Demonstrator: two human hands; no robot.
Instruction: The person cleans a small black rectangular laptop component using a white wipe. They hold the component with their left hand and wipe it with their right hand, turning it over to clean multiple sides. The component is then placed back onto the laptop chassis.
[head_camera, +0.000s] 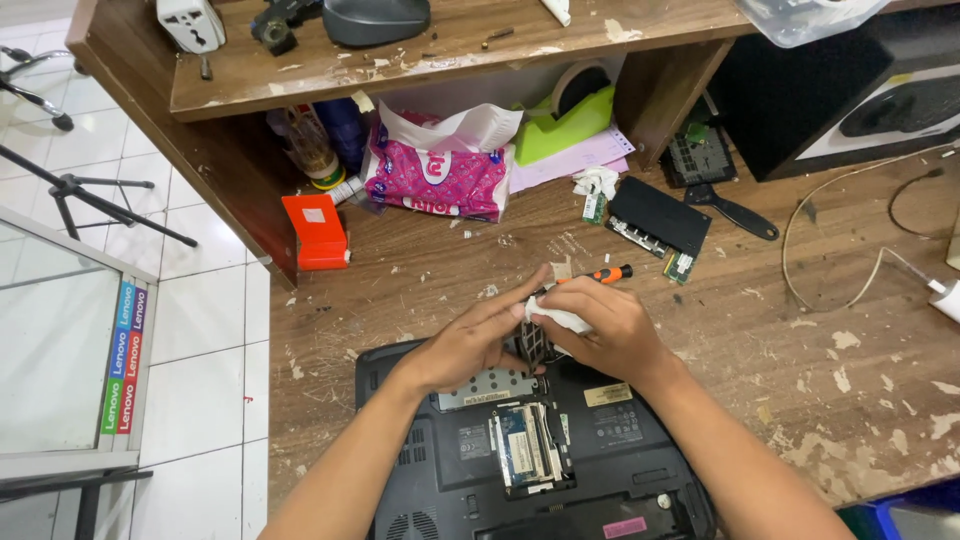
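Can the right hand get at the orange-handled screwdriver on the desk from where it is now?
Probably yes. The orange-handled screwdriver lies on bare wood just beyond the right hand, with nothing between them. But that hand's fingers are holding a white tissue against a small dark part, so they would need freeing first.

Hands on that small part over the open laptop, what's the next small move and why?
Probably another wipe: the right hand presses a white tissue on the small dark part that the left hand steadies above the laptop.
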